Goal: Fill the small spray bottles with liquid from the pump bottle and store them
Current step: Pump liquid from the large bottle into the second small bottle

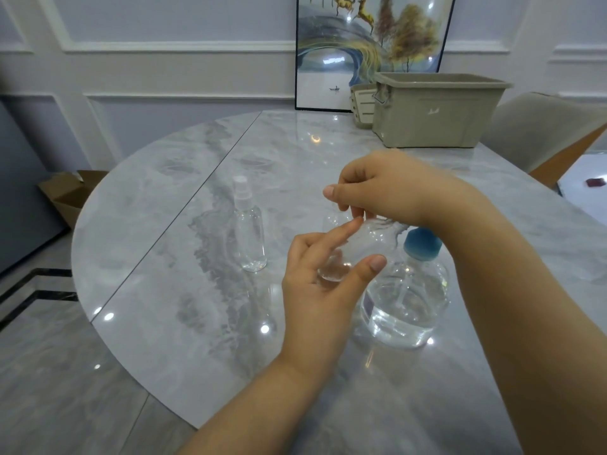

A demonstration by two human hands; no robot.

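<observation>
Marble table point(184, 198) was seen set against white panelled wall, framed picture point(371, 44) leaned upright at the far edge. Beige bin point(437, 116) was placed at the far right of the table, a smaller slatted basket point(359, 103) tucked just behind its left side. Cardboard box point(70, 192) was seen on the floor off the left edge, chair point(542, 133) behind the right edge.

Capped spray bottle point(249, 231) was stood upright on the table, left of the hands, apart from them, clear liquid visible in it.

Second small bottle point(348, 247) was held tilted above the table near centre, base toward the camera, neck toward the right hand. Left hand point(322, 290) was cupped round its lower body, thumb on one side, fingers on the other. Right hand point(387, 192) was curled over the neck end, fingertips pinched narrow at the top; what sat between them could not be made out, motion blur.

Pump bottle point(407, 300) with blue top was stood on the table just right of the left hand, under the right forearm, partly filled with clear liquid.
</observation>
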